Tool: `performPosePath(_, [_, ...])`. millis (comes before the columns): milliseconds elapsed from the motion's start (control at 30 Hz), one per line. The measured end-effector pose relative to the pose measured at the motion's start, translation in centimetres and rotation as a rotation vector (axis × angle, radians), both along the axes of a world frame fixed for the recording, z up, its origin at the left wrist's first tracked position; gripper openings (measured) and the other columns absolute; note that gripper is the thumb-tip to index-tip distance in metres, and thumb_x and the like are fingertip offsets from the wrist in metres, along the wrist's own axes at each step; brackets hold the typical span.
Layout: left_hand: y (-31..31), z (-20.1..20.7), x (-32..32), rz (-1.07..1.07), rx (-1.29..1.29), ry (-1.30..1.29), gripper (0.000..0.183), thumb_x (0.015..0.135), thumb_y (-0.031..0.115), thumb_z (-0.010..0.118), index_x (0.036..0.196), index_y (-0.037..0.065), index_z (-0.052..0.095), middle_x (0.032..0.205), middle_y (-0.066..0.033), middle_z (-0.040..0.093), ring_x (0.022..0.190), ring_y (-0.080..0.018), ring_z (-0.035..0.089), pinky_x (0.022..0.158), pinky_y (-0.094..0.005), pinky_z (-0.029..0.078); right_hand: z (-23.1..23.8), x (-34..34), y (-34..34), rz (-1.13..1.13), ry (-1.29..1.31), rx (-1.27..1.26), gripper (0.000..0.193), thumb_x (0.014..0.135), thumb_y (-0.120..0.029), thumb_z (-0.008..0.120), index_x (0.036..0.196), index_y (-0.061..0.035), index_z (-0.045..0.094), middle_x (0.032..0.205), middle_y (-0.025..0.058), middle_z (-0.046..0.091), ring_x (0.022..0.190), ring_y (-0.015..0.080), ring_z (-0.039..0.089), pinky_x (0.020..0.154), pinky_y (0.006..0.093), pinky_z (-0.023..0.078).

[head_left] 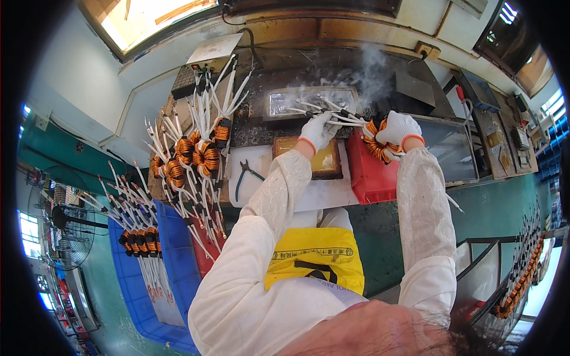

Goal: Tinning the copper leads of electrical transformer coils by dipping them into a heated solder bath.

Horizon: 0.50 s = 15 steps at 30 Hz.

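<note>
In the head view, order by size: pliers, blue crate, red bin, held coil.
1. Blue crate
2. Red bin
Unranked: held coil and pliers look close; the right hand partly covers the coil.

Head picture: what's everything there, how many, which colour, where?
Bench: one, dark, upper centre
Trough: one, silver, on bench
Smoke: one plume, white, above bench
Held coil: one, orange, centre right
Tray: one, brown and yellow, centre
Bin: one, red, right of tray
Pliers: one, dark, left of tray
Bench coils: several, orange, left
Crate: one, blue, lower left
Crated coils: several, orange, in crate
Coil row: one, orange, far right
Fan: one, black, far left
Lap cover: one, yellow, lower centre
Left hand: one, white-gloved, on leads
Right hand: one, white-gloved, on coil
</note>
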<state>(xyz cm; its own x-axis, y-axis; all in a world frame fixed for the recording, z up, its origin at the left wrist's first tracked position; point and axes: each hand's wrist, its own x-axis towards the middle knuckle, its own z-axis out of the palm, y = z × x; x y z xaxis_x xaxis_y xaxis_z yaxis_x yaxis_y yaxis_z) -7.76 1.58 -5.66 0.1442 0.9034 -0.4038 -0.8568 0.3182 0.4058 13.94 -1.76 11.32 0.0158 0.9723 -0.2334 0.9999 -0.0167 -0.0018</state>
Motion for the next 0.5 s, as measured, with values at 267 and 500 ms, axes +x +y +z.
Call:
performPosePath(267, [-0.31, 0.22, 0.1, 0.003, 0.012, 0.023, 0.005, 0.099, 0.009, 0.062, 0.1, 0.006, 0.065, 0.093, -0.0091, 0.07, 0.087, -0.0239, 0.069, 0.08, -0.0396, 0.061, 0.24, 0.0, -0.08, 0.001, 0.004, -0.019, 0.06, 0.064, -0.034, 0.081, 0.111, 0.0008, 0.07, 0.104, 0.0244, 0.073, 0.099, 0.0368, 0.072, 0.083, 0.0414, 0.059])
performPosePath(500, [-0.07, -0.09, 0.07, 0.002, 0.001, 0.01, 0.009, 0.101, 0.012, 0.06, 0.102, 0.006, 0.066, 0.095, -0.0085, 0.069, 0.089, -0.0233, 0.067, 0.085, -0.0364, 0.058, 0.26, -0.05, -0.21, -0.01, 0.013, -0.014, 0.059, 0.064, -0.033, 0.081, 0.111, 0.0006, 0.07, 0.106, 0.0233, 0.073, 0.1, 0.0363, 0.072, 0.084, 0.0406, 0.059])
